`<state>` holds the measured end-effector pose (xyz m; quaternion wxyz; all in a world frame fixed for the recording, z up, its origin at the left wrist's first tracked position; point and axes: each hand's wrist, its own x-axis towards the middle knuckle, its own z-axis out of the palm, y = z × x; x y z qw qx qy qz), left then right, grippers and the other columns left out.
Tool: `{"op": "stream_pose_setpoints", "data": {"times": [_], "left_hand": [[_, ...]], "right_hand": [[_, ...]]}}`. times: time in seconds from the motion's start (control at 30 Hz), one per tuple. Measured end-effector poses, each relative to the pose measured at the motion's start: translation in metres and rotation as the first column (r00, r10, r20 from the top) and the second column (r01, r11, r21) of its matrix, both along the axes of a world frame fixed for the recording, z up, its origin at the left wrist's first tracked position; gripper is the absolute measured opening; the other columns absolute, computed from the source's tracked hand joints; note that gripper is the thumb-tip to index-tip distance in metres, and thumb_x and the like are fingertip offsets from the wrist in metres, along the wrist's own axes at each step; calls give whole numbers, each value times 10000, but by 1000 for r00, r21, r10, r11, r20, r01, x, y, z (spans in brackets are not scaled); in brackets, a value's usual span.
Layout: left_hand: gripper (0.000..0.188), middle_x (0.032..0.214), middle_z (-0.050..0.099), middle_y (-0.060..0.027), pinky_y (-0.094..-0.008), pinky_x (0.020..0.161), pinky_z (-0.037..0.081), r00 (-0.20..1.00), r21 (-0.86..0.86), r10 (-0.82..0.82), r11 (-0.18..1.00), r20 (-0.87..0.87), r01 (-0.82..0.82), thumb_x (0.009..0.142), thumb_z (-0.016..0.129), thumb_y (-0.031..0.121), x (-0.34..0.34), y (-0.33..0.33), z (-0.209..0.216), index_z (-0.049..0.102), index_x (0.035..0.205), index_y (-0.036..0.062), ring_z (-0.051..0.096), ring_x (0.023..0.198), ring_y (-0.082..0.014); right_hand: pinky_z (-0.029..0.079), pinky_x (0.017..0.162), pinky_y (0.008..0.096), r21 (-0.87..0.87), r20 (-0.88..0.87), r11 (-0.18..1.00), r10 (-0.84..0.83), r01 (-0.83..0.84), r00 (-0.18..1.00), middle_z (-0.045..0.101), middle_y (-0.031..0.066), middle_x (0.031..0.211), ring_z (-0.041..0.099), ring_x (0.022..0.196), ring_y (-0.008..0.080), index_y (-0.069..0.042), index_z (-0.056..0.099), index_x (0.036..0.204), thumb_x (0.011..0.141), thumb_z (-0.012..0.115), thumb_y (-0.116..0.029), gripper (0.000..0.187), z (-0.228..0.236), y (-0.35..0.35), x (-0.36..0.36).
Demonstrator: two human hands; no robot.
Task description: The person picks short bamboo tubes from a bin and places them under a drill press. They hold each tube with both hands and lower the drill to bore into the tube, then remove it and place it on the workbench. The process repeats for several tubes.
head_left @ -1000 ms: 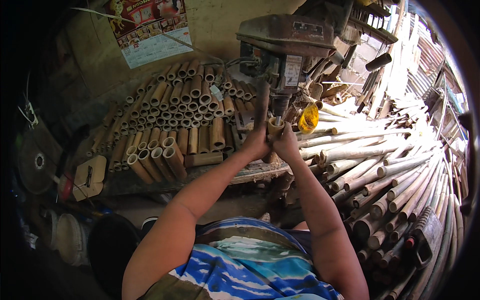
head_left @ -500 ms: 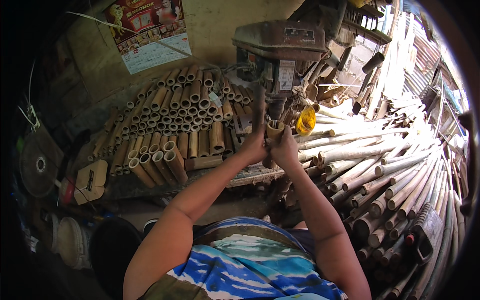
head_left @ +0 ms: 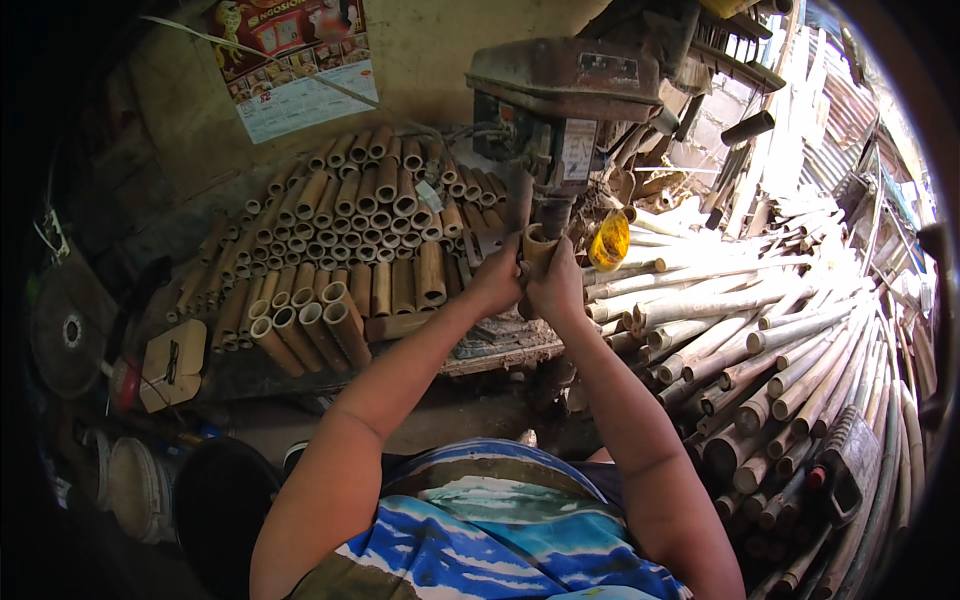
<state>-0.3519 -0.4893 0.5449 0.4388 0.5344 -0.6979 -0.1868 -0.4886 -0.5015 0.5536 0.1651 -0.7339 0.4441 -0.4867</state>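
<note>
Both my hands are closed around a short bamboo tube (head_left: 540, 241), whose open top end faces up. My left hand (head_left: 495, 281) grips its left side, and my right hand (head_left: 555, 287) wraps the right side. Just above the tube's mouth is the chuck (head_left: 553, 214) of a rusty drill press (head_left: 560, 85). Whether a bit reaches inside the tube cannot be made out. A dark upright bar (head_left: 518, 203) of the press stands close to my left fingers. My hands hide the tube's lower part.
Cut bamboo tubes (head_left: 370, 215) are stacked on the bench to the left. Long bamboo poles (head_left: 740, 300) pile up at right, with a yellow container (head_left: 609, 241) near the press. A fan (head_left: 72, 330) stands far left, and a black bucket (head_left: 225, 505) sits low left.
The bamboo tube and both hands have shifted slightly left and up, nearer the chuck. My grip stays closed. The whole view has moved a little.
</note>
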Motion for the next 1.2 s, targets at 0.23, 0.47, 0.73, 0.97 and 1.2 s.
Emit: {"op": "stream_pose_setpoints", "data": {"times": [0.23,0.47,0.73,0.97,1.2], "left_hand": [[558,1094,666,-263,-456,813,509,1000,-2,-11,1000,-9,11,921,605,102,-6,-14,-1,376,1429,105,663,971,-409],[550,1046,663,-290,-504,835,508,998,-20,0,1000,60,1,880,661,142,-21,-17,6,410,1362,58,636,988,-476],[640,1018,675,-291,-485,785,523,991,-78,-27,996,132,38,905,643,122,-26,-7,-4,322,1458,86,672,944,-456],[727,1245,634,-261,-447,902,517,995,14,-88,996,56,88,882,675,78,-5,3,-11,305,1509,97,622,1152,-427],[723,1253,633,-273,-463,958,496,997,-44,-60,997,56,62,888,634,67,-1,5,-11,294,1524,109,606,1190,-431]], "right_hand": [[491,819,567,-34,26,999,-21,22,999,637,338,1019,611,984,537,34,447,1165,859,658,-119,402,-5,-19,-7],[487,855,558,32,46,999,-31,29,998,642,333,1055,607,1020,526,36,454,1220,853,675,-141,463,-3,-18,-26],[475,902,564,17,13,999,-41,41,999,591,340,1161,581,1084,509,35,437,1264,870,620,-111,458,-12,-4,-32],[472,931,549,-19,42,1000,-9,10,999,578,327,1201,567,1117,515,37,418,1307,860,646,-125,527,-10,17,-14],[473,957,542,80,-2,991,-108,107,994,544,336,1263,566,1137,512,28,371,1356,854,673,-186,624,-11,8,6]]}}
